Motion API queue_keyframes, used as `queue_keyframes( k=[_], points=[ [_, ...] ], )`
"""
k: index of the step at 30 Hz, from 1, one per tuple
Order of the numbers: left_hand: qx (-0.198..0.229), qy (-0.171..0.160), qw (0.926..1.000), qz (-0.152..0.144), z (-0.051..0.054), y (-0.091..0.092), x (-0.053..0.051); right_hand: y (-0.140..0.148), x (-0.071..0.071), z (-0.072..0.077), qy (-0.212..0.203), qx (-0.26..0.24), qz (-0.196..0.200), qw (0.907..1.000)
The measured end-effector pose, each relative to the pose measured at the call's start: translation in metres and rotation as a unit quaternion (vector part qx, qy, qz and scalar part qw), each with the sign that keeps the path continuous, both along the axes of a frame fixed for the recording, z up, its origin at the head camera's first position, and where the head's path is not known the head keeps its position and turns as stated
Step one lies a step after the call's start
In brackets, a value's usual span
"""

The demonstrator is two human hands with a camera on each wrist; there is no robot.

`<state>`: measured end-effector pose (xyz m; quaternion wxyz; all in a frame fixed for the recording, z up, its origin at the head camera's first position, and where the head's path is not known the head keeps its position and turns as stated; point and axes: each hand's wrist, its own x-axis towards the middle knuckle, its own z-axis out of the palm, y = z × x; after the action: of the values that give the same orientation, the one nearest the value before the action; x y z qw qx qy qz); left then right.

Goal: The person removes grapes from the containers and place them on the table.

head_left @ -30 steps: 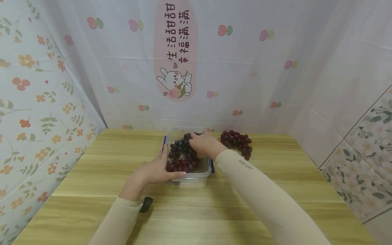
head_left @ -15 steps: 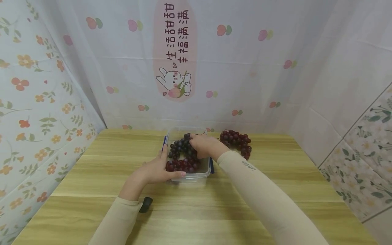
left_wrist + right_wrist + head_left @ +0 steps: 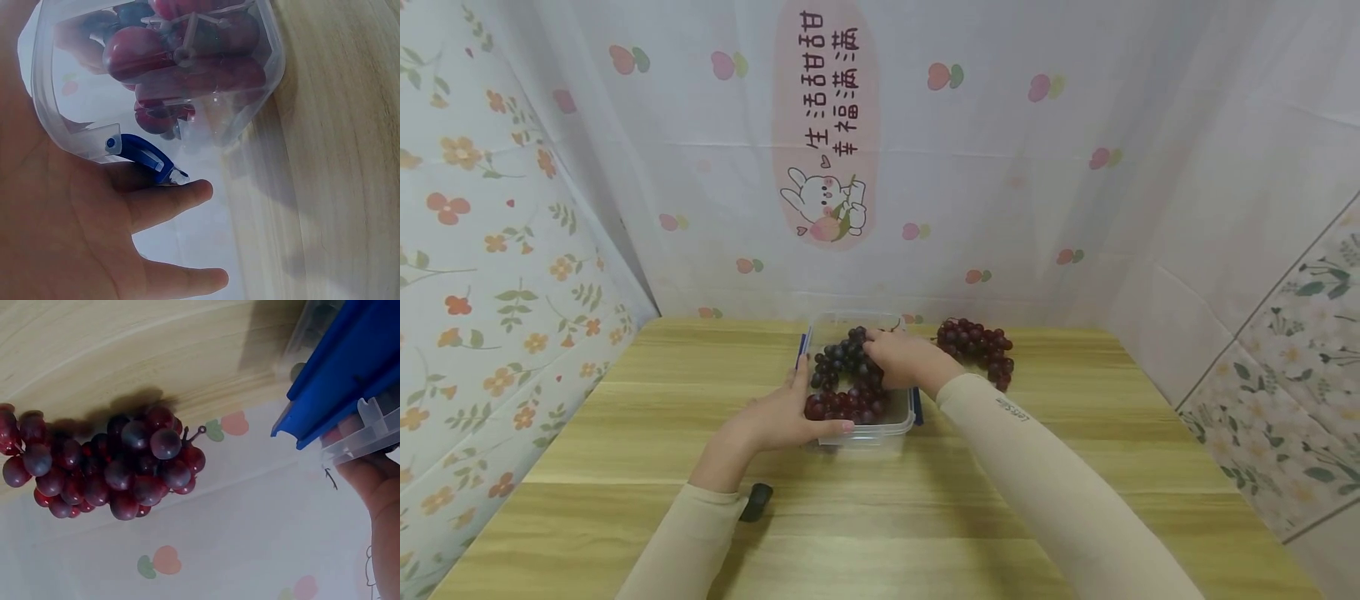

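- Plastic box (image 3: pixel 867 437): inside, I see dark grapes (image 3: pixel 844 357) and red grapes (image 3: pixel 846 406).
- Left hand (image 3: pixel 775 417) spreads wide around the box's near-left corner, likely steadying it.
- Right hand (image 3: pixel 901 360) touches the dark grapes; fingertips hidden, I can't tell its grip.
- Another bunch (image 3: pixel 972 338) sits right of the box; more tabletop (image 3: pixel 880 525) lies before the box than behind.

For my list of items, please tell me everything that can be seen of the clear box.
The clear box looks like plastic, with rounded corners and blue side clips. It stands upright on the wood-patterned table, open on top, with dark grapes and red grapes inside. The left hand touches its left side and near rim; the right hand is partly inside, but whether it touches the walls is unclear.
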<state>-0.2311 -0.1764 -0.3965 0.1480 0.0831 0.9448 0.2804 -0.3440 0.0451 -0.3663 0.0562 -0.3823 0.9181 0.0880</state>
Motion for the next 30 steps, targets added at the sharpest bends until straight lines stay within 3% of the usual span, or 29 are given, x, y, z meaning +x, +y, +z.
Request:
queue_keyframes(
  k=[7,16,23,30],
  points=[
    [0.002,-0.003,1.0,-0.001,-0.001,0.0,0.001,0.006,0.001,-0.004,-0.035,-0.064,-0.027,0.997],
    [0.006,-0.005,1.0,-0.003,0.001,0.001,0.0,0.016,0.009,0.005,-0.056,-0.186,-0.088,0.977],
    [0.004,-0.004,1.0,-0.002,0.0,0.0,0.0,0.013,0.016,0.013,-0.051,-0.23,-0.079,0.9687],
    [0.006,-0.002,1.0,0.002,0.001,-0.001,-0.001,0.011,0.021,0.024,-0.044,-0.23,-0.063,0.9703]
  ],
)
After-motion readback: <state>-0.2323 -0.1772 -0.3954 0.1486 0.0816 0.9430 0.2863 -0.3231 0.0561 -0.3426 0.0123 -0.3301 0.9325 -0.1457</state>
